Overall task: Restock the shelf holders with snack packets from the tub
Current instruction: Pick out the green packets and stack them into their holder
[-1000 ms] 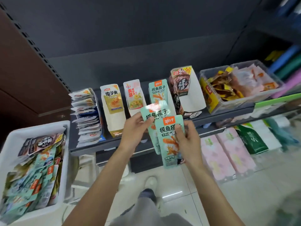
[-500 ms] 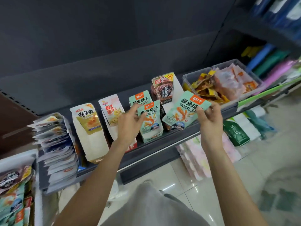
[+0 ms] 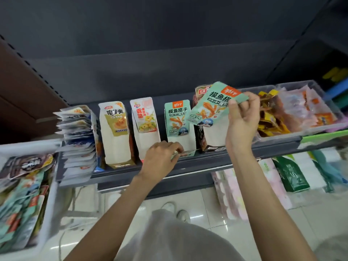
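1. Head view. A dark shelf (image 3: 207,162) is seen from above, with a row of white card holders standing along it.
2. From the left, the row is made up of a fanned stack of packets (image 3: 77,140), a yellow-labelled holder (image 3: 115,132), a holder with red lettering (image 3: 144,125), a mint-green holder (image 3: 178,125) and a dark brown holder (image 3: 202,117), the last partly hidden.
3. The right hand (image 3: 242,119) is raised above the brown holder. A mint-green packet (image 3: 212,104) is pinched at its top corner between thumb and curled fingers; the packet is tilted and held clear of the shelf, just right of the mint-green holder.
4. The left hand (image 3: 162,159) is held low at the front foot of the mint-green holder. Its fingers are curled and a second packet (image 3: 185,153) is pinched at its edge, lying nearly flat at the holder's front lip. Only a thin strip of this packet is seen.
5. A white tub (image 3: 48,200) is noted at far left, beside the shelf end, filled with mixed packets, mostly mint-green.
6. Two clear bins (image 3: 308,129) with loose yellow and pink snacks are recorded at the right end of the shelf.
7. Wrapped packs on a lower level, a tiled floor and white shoes are seen below the shelf.
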### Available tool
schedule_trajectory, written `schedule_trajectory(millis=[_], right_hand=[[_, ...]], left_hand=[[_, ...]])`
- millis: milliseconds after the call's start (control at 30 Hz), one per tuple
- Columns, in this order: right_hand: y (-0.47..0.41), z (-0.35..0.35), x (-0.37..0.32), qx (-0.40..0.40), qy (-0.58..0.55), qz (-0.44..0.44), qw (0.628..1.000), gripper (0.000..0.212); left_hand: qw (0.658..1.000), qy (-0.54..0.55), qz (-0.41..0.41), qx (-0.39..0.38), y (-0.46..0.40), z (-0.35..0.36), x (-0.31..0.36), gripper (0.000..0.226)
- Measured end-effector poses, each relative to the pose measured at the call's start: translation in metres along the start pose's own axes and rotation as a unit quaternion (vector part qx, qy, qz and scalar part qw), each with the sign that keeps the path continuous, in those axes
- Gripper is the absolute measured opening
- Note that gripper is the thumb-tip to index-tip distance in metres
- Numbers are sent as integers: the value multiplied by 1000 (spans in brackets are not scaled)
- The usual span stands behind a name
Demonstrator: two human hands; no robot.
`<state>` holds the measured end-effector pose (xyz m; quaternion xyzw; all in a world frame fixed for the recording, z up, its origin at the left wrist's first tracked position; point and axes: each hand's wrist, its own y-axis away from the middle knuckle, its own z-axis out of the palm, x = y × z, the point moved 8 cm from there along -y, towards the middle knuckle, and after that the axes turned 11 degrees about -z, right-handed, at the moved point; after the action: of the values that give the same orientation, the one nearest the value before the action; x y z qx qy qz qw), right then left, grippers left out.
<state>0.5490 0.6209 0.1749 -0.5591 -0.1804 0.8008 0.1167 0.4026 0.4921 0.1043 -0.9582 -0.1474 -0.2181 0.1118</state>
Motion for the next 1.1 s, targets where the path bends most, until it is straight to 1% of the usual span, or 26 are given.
schedule_trajectory(millis=[67, 133, 200, 267, 333, 433, 533, 600, 633, 700, 733, 767, 800, 867, 933, 1000, 1033, 1100], right_hand=[[13, 25, 17, -108, 42, 28, 993, 18], [35, 41, 39, -203, 82, 66, 974, 18], [55, 45, 57, -277, 116, 94, 949, 18], [66, 38, 66, -328, 157, 92, 927, 20], [74, 26, 72, -353, 179, 107, 912, 23], [80, 9, 76, -356, 207, 129, 902, 23], [81, 6, 70, -360, 199, 144, 900, 22], [78, 8, 56, -352, 185, 147, 906, 25], [76, 10, 46, -346, 182, 132, 911, 26], [71, 17, 22, -345, 200, 73, 914, 16], [71, 22, 11, -352, 221, 39, 909, 16], [72, 29, 1, -363, 244, 2, 899, 20], [74, 37, -9, -377, 261, -40, 888, 22], [85, 60, -26, -407, 280, -125, 860, 19], [104, 87, -32, -438, 288, -179, 833, 18], [131, 117, -29, -476, 291, -198, 806, 18], [147, 133, -24, -504, 292, -193, 790, 16], [185, 166, -9, -572, 293, -169, 747, 14]], left_hand=[[1000, -7, -2, 8, 5, 1, 0, 20], [1000, -15, -12, 13, 9, 1, -2, 23], [999, -12, -30, 16, 11, 2, -7, 24], [999, -7, -44, 22, 12, 0, -11, 23], [998, -4, -49, 27, 14, -1, -10, 22], [997, 8, -63, 41, 19, -5, -12, 20], [994, 30, -90, 49, 25, -10, -17, 17], [992, 46, -107, 50, 31, -14, -19, 20], [991, 50, -118, 48, 34, -18, -20, 22], [987, 61, -145, 42, 40, -27, -24, 23], [984, 72, -157, 45, 44, -34, -28, 22], [981, 87, -165, 57, 49, -43, -31, 21], [976, 105, -174, 78, 54, -54, -35, 20], [959, 144, -198, 145, 70, -79, -46, 21], [934, 163, -225, 223, 93, -102, -63, 19], [916, 151, -249, 276, 120, -119, -84, 21], [910, 144, -258, 291, 134, -126, -96, 23], [902, 129, -287, 296, 163, -138, -128, 26]])
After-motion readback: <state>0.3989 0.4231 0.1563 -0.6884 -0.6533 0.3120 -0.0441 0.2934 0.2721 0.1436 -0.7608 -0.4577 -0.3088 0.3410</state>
